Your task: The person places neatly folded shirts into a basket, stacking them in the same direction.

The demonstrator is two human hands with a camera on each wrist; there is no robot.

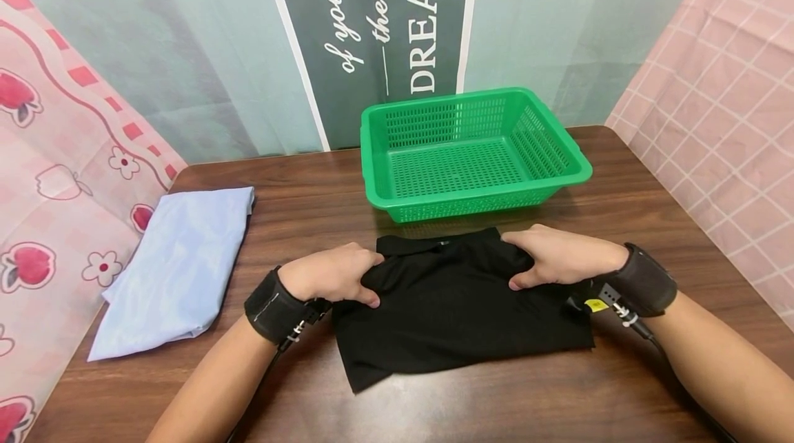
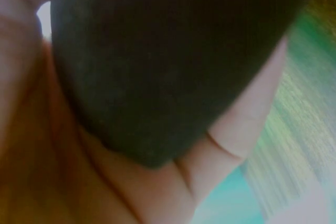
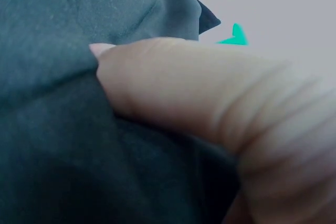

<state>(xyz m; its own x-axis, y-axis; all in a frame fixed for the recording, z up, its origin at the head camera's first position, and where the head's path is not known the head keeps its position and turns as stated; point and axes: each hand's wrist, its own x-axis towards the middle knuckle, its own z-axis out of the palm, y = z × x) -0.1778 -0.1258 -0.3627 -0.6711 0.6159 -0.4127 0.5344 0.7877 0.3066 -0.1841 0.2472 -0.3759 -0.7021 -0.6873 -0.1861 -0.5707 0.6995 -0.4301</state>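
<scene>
Black cloth (image 1: 446, 322) lies over the table (image 1: 496, 405) just on my side of the basket (image 1: 477, 199), my left hand (image 1: 325, 274) and right hand (image 1: 558, 257) each pinching its far part near one end between thumb and fingers. I judge the folding only part done: the cloth makes a rough oblong, yet its near edge runs uneven, so squaring it seems left. A blue cloth (image 1: 186, 257) lies well apart on my left, untouched.

Garment (image 1: 446, 319): plain black.
Basket (image 1: 477, 206) green; cloth (image 1: 176, 260) pale blue; tabletop (image 1: 465, 408) brown, wood-grained; left drape (image 1: 68, 212) pink with red fruit; right drape (image 1: 713, 119) pink (white grid).
</scene>
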